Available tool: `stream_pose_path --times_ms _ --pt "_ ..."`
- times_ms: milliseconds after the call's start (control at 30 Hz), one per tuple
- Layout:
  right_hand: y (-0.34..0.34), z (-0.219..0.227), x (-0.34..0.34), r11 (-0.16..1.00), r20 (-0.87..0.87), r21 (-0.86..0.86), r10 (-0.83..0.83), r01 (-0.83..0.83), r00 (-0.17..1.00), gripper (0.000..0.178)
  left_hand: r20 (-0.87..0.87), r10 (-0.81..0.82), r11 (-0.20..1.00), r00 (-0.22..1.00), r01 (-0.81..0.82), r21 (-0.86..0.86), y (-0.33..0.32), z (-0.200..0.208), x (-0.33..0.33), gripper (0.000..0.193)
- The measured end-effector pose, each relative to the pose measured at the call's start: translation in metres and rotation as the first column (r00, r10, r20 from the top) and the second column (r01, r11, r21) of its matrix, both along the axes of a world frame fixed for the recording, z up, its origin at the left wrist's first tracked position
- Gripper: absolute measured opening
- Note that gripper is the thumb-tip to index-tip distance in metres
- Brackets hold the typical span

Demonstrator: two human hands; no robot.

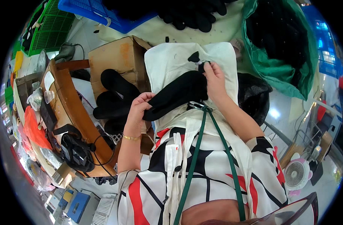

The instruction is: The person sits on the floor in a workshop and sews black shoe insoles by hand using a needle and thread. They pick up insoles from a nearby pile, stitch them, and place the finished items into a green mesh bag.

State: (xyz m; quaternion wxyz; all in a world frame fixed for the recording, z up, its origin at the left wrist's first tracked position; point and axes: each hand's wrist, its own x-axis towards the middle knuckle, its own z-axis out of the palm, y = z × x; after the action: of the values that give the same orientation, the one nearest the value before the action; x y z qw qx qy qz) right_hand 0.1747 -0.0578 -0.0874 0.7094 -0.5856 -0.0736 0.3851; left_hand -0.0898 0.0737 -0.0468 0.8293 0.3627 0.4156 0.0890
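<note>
A long black knitted piece, which looks like a sock [179,90], stretches between my two hands over the white cloth [162,62] on my lap. My left hand [139,107] is closed on its lower left end. At its upper right end, my right hand [214,78] pinches the black fabric, with the fingertips pressed together. A small black scrap [194,57] lies on the cloth beside those fingertips. Just below the sock, small metal snips [196,106] hang from a green cord [196,157]; the sock partly hides them.
Left of my lap, several black socks [119,97] lie against a cardboard box [113,56]. A wooden table [75,108] carries a black bag [75,152]. At upper right stands a green sack [306,71] of black pieces. A blue crate [130,26] and more socks [203,20] lie ahead.
</note>
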Motion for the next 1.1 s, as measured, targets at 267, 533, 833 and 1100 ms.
stream_pose_path --times_ms 267,533,833,1100 --pt "0.005 -0.008 -0.003 1.0 0.034 0.003 -0.002 0.002 0.999 0.02 -0.533 0.04 0.388 0.845 0.478 0.788 0.006 0.003 0.001 0.025" --pt "0.017 0.023 -0.016 0.991 -0.23 0.129 0.005 0.026 0.973 0.015 -0.678 -0.147 0.098 0.721 0.692 0.715 -0.055 0.056 0.068 0.03" --pt "0.016 0.028 -0.016 0.974 -0.329 0.226 0.053 0.024 0.943 0.01 -0.58 -0.081 0.462 0.81 0.546 0.699 -0.071 0.033 0.067 0.035" --pt "0.018 0.025 -0.022 0.966 -0.289 0.254 0.118 -0.042 0.95 0.011 -0.198 0.174 0.921 0.965 -0.088 0.38 -0.088 0.026 0.061 0.044"
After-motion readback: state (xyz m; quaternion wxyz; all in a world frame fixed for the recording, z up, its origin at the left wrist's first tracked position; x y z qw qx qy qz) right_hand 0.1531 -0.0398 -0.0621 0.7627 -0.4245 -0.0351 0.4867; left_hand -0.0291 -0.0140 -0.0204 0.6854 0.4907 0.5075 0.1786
